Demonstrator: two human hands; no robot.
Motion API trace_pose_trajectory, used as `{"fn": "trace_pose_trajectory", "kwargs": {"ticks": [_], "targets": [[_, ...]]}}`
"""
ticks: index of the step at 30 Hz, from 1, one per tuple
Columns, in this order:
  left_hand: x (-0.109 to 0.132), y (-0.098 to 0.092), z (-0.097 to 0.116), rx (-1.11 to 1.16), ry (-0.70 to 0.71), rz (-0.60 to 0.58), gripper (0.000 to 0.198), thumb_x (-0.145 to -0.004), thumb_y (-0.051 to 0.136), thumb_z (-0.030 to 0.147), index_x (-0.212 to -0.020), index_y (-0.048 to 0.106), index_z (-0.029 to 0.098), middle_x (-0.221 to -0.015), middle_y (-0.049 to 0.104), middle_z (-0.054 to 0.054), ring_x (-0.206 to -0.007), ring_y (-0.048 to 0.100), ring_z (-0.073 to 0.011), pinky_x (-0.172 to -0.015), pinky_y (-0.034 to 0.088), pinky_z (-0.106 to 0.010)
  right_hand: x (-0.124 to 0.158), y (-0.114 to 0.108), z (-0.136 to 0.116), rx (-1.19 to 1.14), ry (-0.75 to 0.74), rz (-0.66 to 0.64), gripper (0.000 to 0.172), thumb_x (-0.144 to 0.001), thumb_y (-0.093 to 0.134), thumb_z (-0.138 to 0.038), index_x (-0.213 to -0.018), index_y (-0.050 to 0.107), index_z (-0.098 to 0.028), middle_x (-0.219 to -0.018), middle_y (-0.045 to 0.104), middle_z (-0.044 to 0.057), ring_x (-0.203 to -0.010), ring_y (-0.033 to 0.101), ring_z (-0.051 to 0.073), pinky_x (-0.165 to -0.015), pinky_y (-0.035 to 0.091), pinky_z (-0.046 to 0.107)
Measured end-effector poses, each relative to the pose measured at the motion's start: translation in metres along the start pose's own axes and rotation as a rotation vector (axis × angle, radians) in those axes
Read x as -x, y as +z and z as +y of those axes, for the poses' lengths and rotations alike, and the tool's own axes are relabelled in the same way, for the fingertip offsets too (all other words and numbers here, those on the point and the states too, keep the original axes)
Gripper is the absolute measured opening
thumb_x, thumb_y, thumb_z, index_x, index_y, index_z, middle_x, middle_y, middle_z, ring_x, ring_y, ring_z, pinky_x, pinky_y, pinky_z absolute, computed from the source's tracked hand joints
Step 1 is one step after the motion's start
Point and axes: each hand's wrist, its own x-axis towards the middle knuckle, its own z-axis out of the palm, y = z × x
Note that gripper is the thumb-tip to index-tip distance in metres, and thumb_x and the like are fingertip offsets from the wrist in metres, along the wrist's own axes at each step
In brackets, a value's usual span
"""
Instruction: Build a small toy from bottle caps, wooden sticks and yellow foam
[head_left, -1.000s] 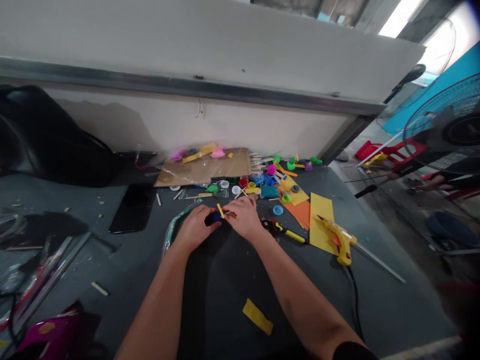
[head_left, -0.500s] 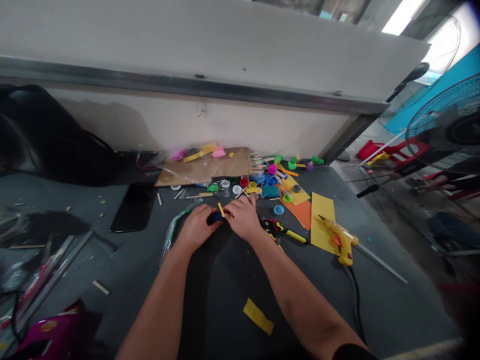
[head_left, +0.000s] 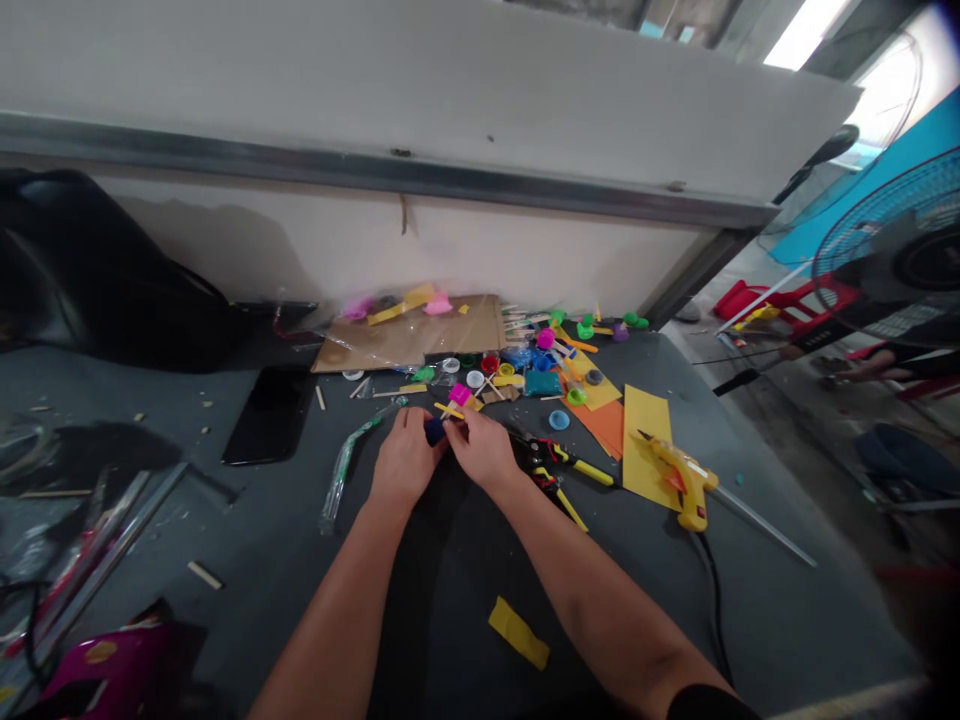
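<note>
My left hand [head_left: 407, 458] is closed around a small dark blue lump [head_left: 435, 430], most of it hidden by the fingers. A short yellow stick [head_left: 448, 410] slants across just above the lump, pinched at the fingertips of my right hand [head_left: 480, 445]. Both hands meet low over the dark table, fingertips nearly touching. Just beyond them sits a bright pink piece [head_left: 460, 394]. Left of my left hand lies a clear plastic wrapper [head_left: 339, 480] with green marks. Yellow-handled pliers [head_left: 555, 460] rest right of my right hand.
A yellow glue gun [head_left: 691, 485] lies partly on yellow paper [head_left: 645, 430], its cable running toward the front. At left is a black phone [head_left: 268, 415]. Behind the hands are cardboard [head_left: 405, 345] and colourful clay pieces. A yellow scrap [head_left: 519, 633] lies in front.
My left hand has shifted right, closer to my right hand. The yellow stick has tipped from nearly upright to a flatter slant. A pink piece beyond the fingers has come into sight.
</note>
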Motion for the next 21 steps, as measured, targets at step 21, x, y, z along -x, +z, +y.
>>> {"fn": "trace_pose_trajectory", "kwargs": {"ticks": [21], "targets": [[-0.003,-0.007,-0.013,0.265,0.148,-0.240,0.014,-0.077,0.061,0.031,-0.087,0.059,0.022,-0.081,0.064,-0.001,-0.076,0.059,-0.0168,-0.066,0.044,-0.028,-0.015,-0.013,0.021,-0.209,-0.006,-0.093,0.015,-0.077,0.062,-0.018,-0.088,0.071,-0.023,-0.085,0.072,0.000,-0.077,0.064,0.015,-0.070,0.045,0.024]]}}
